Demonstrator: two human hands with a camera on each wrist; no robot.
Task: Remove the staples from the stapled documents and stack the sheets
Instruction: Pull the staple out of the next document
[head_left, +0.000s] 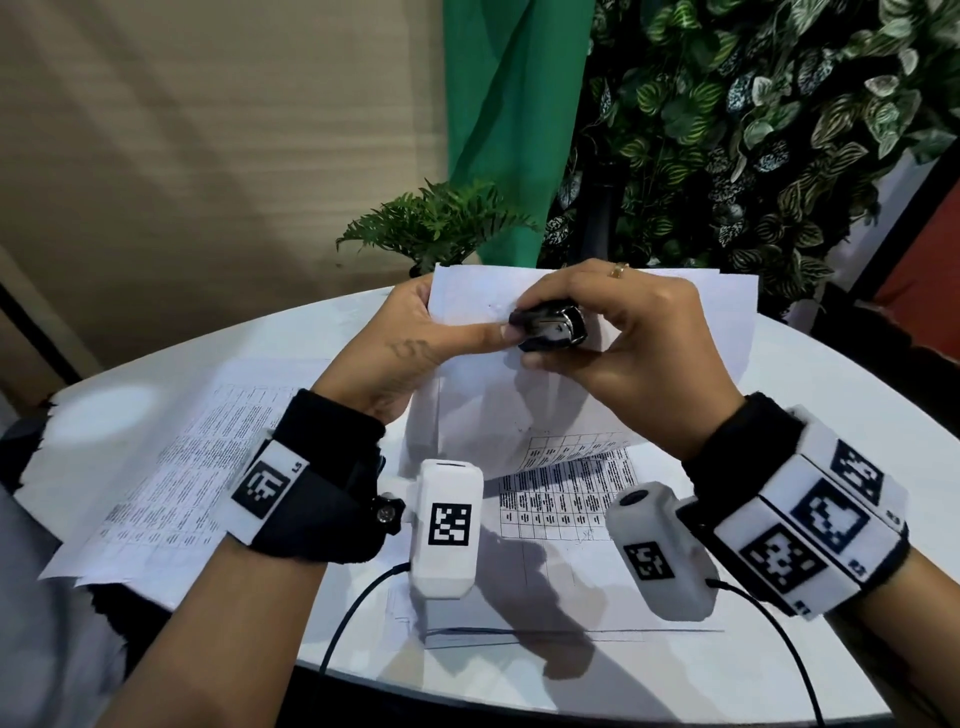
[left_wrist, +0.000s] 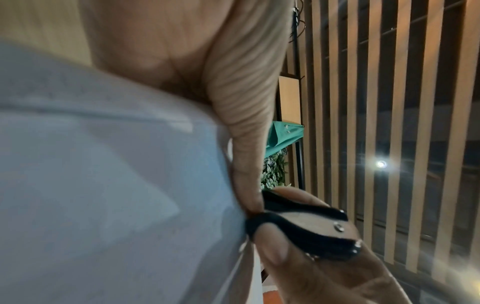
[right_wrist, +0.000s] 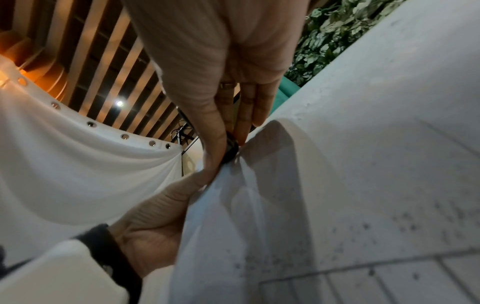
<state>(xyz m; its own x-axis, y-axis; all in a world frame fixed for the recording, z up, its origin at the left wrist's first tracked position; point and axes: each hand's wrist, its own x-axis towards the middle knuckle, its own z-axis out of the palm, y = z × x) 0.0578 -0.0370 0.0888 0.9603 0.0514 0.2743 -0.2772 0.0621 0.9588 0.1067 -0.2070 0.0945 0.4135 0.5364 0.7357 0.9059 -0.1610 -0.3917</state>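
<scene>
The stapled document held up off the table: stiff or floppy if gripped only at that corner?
Probably floppy. The stapled document already curves and sags below where the left hand pinches it. Likely light: thin sheets, and one pinch holds them up. The staple remover in the right hand could tear paper if yanked.

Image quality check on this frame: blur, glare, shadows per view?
Head: sharp, wide-angle bend at the table rim, hard hand shadows on the lower sheets. Left wrist: held document blurred, staple remover fairly sharp, lamp flare right. Right wrist: soft throughout, right hand shadowing the paper.

Dim light, blurred wide-angle wrist views
</scene>
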